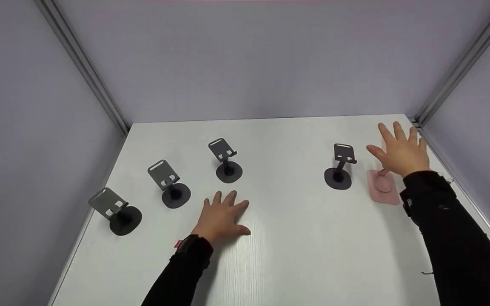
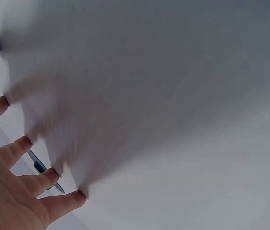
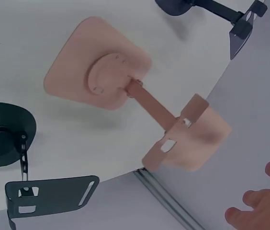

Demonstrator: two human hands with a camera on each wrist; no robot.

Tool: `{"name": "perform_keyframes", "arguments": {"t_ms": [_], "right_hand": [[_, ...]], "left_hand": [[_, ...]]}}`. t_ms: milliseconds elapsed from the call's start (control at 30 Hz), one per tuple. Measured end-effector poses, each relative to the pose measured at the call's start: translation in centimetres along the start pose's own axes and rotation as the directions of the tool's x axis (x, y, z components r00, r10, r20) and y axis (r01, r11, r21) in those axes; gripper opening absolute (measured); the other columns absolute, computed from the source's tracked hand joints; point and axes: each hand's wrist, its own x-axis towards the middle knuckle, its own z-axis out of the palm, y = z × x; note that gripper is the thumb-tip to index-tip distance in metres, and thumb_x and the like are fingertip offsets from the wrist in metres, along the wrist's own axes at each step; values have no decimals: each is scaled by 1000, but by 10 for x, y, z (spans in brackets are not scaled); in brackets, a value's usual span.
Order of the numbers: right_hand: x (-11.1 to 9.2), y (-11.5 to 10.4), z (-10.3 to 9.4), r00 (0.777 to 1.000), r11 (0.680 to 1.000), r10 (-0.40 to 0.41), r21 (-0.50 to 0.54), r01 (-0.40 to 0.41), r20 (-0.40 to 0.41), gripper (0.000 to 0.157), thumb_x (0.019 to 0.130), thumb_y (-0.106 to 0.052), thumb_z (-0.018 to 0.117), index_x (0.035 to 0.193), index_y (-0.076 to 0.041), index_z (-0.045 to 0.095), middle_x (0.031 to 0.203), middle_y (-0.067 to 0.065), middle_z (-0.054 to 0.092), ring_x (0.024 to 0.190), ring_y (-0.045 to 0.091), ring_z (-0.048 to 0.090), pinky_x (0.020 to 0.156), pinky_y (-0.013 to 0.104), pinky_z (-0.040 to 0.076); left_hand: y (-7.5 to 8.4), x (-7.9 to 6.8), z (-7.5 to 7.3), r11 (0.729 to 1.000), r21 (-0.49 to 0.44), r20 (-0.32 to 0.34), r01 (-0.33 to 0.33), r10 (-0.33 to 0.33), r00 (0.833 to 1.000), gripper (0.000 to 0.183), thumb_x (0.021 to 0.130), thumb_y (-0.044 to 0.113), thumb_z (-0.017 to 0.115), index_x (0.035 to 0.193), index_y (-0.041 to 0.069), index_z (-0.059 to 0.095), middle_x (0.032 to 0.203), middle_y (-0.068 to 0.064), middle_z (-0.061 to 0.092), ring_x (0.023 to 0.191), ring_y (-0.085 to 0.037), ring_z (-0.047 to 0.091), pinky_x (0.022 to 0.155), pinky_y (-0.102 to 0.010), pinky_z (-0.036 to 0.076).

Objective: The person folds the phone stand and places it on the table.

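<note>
My left hand (image 1: 221,219) is spread wide near the middle of the white table, its fingertips (image 2: 81,194) at the tabletop. It holds nothing. Just beyond it stands a dark grey phone stand (image 1: 229,171) with a round base and tilted plate. My right hand (image 1: 404,155), fingers splayed and holding nothing, is over a pink phone stand (image 1: 383,191). That hand covers much of the pink stand's plate in the head view; the right wrist view shows its square base, arm and slotted plate (image 3: 199,139) whole. Left of it is another dark phone stand (image 1: 337,178).
Two more dark phone stands (image 1: 176,195), (image 1: 126,220) are on the table's left side. In the right wrist view, a dark green stand (image 3: 53,194) and a dark stand (image 3: 173,5) flank the pink one. Grey walls (image 1: 249,59) close in the table (image 1: 296,255) at back and sides.
</note>
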Motion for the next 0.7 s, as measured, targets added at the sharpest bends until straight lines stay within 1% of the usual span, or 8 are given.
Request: {"name": "perform_keyframes", "arguments": {"t_ms": [100, 233, 333, 500, 567, 600, 700], "right_hand": [[-4, 12, 2, 999, 999, 34, 25, -34, 16, 86, 102, -65, 40, 164, -12, 11, 161, 37, 10, 140, 71, 5, 108, 81, 9], [-8, 27, 4, 997, 995, 72, 69, -74, 31, 85, 105, -56, 43, 163, -5, 8, 157, 42, 14, 136, 74, 10, 108, 81, 13], [-12, 35, 7, 995, 989, 93, 111, -97, 42, 85, 106, -48, 46, 160, 3, 5, 152, 46, 17, 132, 75, 16, 107, 79, 19], [-17, 43, 13, 993, 980, 87, 171, -100, 82, 86, 106, -35, 49, 154, 16, 0, 141, 54, 25, 124, 73, 30, 103, 76, 30], [-18, 44, 16, 990, 978, 84, 181, -104, 114, 84, 107, -33, 46, 152, 20, -1, 139, 57, 25, 123, 71, 33, 102, 75, 32], [-19, 44, 16, 988, 978, 80, 182, -103, 130, 81, 107, -32, 45, 151, 21, 2, 138, 57, 26, 122, 71, 35, 101, 74, 33], [-19, 44, 19, 984, 978, 72, 184, -102, 160, 70, 109, -32, 39, 146, 23, 17, 134, 57, 30, 120, 69, 40, 99, 73, 36]], "left_hand": [[1, -2, 1, 1000, 7, -6, 0, 0, 1000, 85, 78, 68, 74, 152, 34, 50, 161, -12, 39, 146, -53, 30, 110, -75, 26], [1, -1, 1, 1000, 23, -5, -2, 2, 1000, 85, 78, 69, 72, 152, 34, 49, 162, -11, 39, 146, -54, 30, 110, -75, 27], [1, -1, 1, 1000, 23, -5, -5, 6, 1000, 85, 79, 69, 72, 152, 34, 49, 162, -12, 38, 146, -54, 30, 109, -75, 28], [1, -1, -2, 999, 29, -7, -14, 14, 1000, 86, 78, 69, 73, 152, 33, 49, 161, -12, 39, 145, -55, 31, 108, -76, 29], [1, -1, -2, 999, 34, -4, -16, 16, 1000, 86, 78, 69, 73, 152, 34, 49, 161, -12, 39, 145, -55, 31, 108, -76, 29], [1, -1, -2, 999, 31, -4, -17, 17, 1000, 85, 78, 69, 73, 152, 33, 49, 161, -12, 39, 145, -55, 31, 108, -76, 29], [1, -1, -2, 1000, 27, 3, -11, 11, 1000, 86, 79, 69, 73, 153, 34, 48, 162, -12, 38, 145, -55, 30, 109, -76, 28]]}}
